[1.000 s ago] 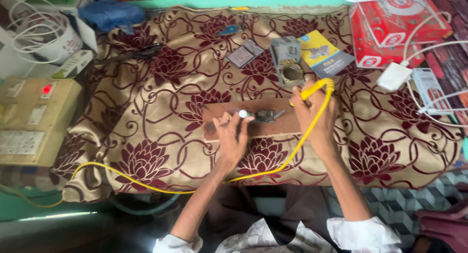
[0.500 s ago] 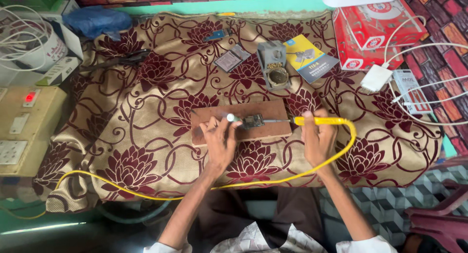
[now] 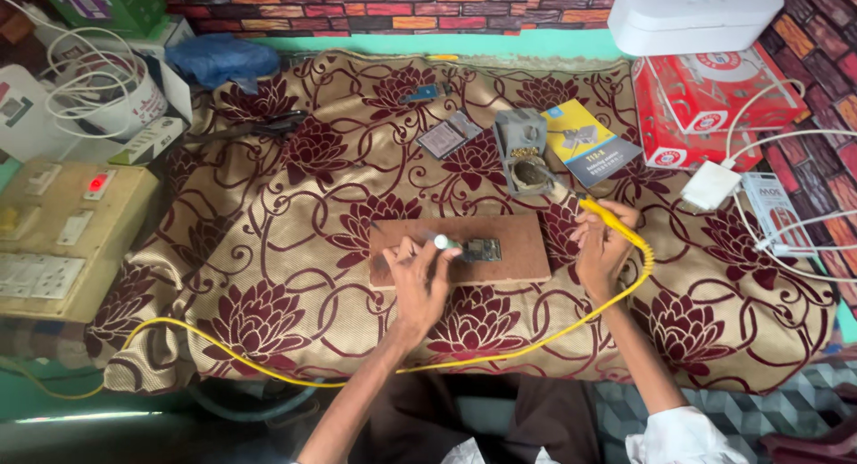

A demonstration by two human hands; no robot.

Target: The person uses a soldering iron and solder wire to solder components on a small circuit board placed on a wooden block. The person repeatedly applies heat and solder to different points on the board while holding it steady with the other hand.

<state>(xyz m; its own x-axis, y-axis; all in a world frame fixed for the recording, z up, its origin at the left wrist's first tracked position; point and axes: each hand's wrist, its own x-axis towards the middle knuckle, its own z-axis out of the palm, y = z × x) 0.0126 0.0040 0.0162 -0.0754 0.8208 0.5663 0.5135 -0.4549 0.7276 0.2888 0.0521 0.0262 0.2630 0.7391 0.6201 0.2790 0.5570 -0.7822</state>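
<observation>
left hand (image 3: 420, 272) fingers pinch small white-tipped part, likely, on board (image 3: 518, 250); right hand (image 3: 600, 245) fingers grip yellow iron (image 3: 616, 225)

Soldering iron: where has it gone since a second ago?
The right hand has swung the yellow soldering iron off the small circuit board and up to the grey tip-cleaner holder. The left hand still pins the board on the wooden board. The patterned cloth and clutter are unchanged.

I see all of this through 1 camera on my head — it looks steeply down from above, facing the brick wall (image 3: 428, 4) beyond the patterned cloth (image 3: 295, 223), my forearms entering from the bottom edge — no other view.
</observation>
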